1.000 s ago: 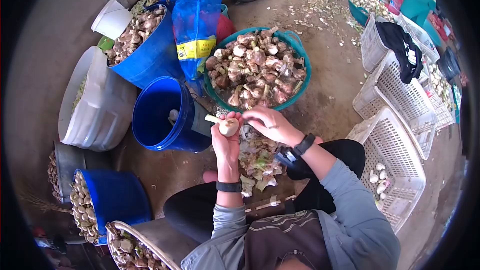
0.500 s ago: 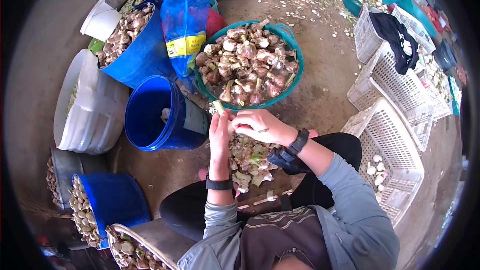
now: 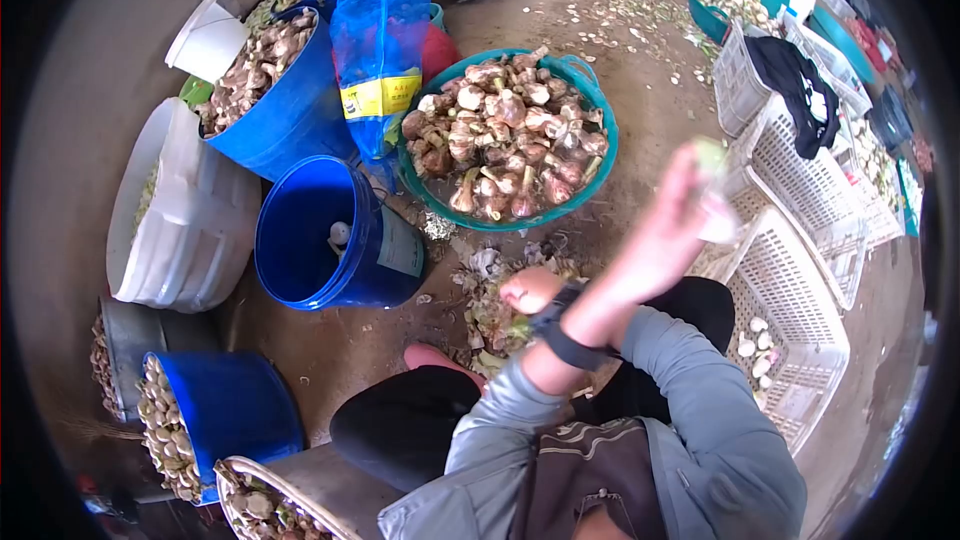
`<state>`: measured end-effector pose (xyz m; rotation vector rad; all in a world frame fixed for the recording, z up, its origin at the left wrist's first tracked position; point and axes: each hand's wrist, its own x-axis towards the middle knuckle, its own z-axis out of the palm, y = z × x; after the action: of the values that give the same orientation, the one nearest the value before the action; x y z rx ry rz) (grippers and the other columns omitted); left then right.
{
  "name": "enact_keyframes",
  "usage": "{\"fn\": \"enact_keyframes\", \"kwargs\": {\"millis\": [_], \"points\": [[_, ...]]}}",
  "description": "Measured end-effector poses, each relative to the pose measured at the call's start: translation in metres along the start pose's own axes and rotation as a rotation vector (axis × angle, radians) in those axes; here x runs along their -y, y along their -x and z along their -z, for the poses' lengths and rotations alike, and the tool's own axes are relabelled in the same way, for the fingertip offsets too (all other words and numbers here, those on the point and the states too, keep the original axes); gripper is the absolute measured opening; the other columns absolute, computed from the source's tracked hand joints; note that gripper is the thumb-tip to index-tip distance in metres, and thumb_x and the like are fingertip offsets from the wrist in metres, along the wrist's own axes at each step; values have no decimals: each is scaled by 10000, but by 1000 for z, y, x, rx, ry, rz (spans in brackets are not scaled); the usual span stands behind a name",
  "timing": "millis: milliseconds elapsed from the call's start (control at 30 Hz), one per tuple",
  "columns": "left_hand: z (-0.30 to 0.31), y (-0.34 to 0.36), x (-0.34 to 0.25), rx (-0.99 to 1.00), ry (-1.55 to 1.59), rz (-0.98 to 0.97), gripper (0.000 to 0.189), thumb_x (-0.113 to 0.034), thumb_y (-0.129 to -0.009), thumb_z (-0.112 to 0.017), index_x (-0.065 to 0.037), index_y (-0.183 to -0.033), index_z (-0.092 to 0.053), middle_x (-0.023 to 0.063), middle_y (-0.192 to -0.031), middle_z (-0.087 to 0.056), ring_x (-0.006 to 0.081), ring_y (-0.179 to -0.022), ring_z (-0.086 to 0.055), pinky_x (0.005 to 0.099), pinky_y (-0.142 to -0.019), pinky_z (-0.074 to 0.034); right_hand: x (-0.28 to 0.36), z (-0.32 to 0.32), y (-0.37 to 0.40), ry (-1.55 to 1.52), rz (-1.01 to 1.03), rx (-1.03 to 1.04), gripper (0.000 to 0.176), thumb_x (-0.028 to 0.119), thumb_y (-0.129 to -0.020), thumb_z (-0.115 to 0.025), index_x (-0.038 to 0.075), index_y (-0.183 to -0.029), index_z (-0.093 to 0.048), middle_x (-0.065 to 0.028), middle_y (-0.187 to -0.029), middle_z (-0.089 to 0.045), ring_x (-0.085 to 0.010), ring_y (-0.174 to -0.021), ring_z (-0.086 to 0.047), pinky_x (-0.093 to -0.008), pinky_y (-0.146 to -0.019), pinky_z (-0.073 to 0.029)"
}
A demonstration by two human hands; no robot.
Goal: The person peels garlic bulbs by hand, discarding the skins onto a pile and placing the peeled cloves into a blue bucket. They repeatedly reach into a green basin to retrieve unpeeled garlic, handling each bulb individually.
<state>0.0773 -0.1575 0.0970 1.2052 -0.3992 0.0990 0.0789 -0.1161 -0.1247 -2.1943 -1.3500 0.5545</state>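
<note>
My left hand [image 3: 682,190], smeared by motion, is stretched across to the right and closed on a pale white-and-green piece of garlic [image 3: 714,210] above the crates. Under my left forearm, my right hand [image 3: 532,290] is low over the peelings [image 3: 487,315] with its fingers curled; what it holds cannot be made out. Ahead stands a teal tub [image 3: 610,155] heaped with unpeeled garlic bulbs [image 3: 508,112]. A white crate [image 3: 800,325] on the right has several peeled white bulbs [image 3: 760,348] inside.
On the left are an open blue bucket [image 3: 312,240], a tilted blue barrel [image 3: 300,105] of garlic pieces and a large white container [image 3: 190,225]. More white crates [image 3: 800,170] line the right, one with black cloth [image 3: 790,80]. Scraps [image 3: 620,10] litter the floor.
My left hand has swung from beside the tub across to the right, carrying the garlic. My right hand has moved down and now lies under my left forearm, apart from the left hand.
</note>
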Motion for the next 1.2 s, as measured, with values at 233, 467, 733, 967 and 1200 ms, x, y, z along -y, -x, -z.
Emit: {"fn": "enact_keyframes", "kwargs": {"millis": [233, 467, 733, 967, 1200], "points": [[128, 58, 28, -349, -205, 262, 307, -68, -918, -466, -30, -1222, -484, 65, -1160, -548, 134, -1078, -499, 275, -932, -391, -170, 45, -92, -49, -498, -508, 146, 191, -734, -523, 85, -775, -614, -136, -725, -610, -326, -747, -593, -417, -677, -468], [239, 104, 74, -612, -395, 437, 448, -174, -860, -608, -20, -1243, -434, 127, -1124, -528, 198, -1031, -522, 317, -877, -434, -262, -65, -173, -1200, -481, -160, 286, 268, -895, -513, 25, -1006, -618, -99, -961, -652, -195, -804, -630, -325, -725, -499], [214, 60, 24, -606, -1078, -83, 710, -187, -669, -768, -41, -1250, -386, 199, -1171, -423, 347, -1028, -499, 396, -857, -450, 24, 161, -78, -1089, -240, -183, 456, 305, -944, -481, -3, -1277, -437, -73, -1189, -535, -100, -1074, -489, -228, -896, -407], [159, 90, -11, -508, -1471, -185, 706, -149, -635, -773, -40, -1228, -407, 181, -1073, -439, 355, -982, -504, 412, -849, -445, 57, 150, -30, -958, 1, -286, 182, 127, -960, -415, 24, -1088, -495, 25, -909, -520, -43, -824, -465, -211, -719, -430], [146, 110, -6, -404, -752, -127, 686, -108, -699, -734, -64, -1270, -355, 152, -1171, -425, 263, -1034, -506, 357, -931, -404, 81, 161, 23, -595, -43, -395, 142, 107, -948, -423, 23, -989, -529, 38, -819, -475, -50, -729, -420, -212, -640, -381]]}}
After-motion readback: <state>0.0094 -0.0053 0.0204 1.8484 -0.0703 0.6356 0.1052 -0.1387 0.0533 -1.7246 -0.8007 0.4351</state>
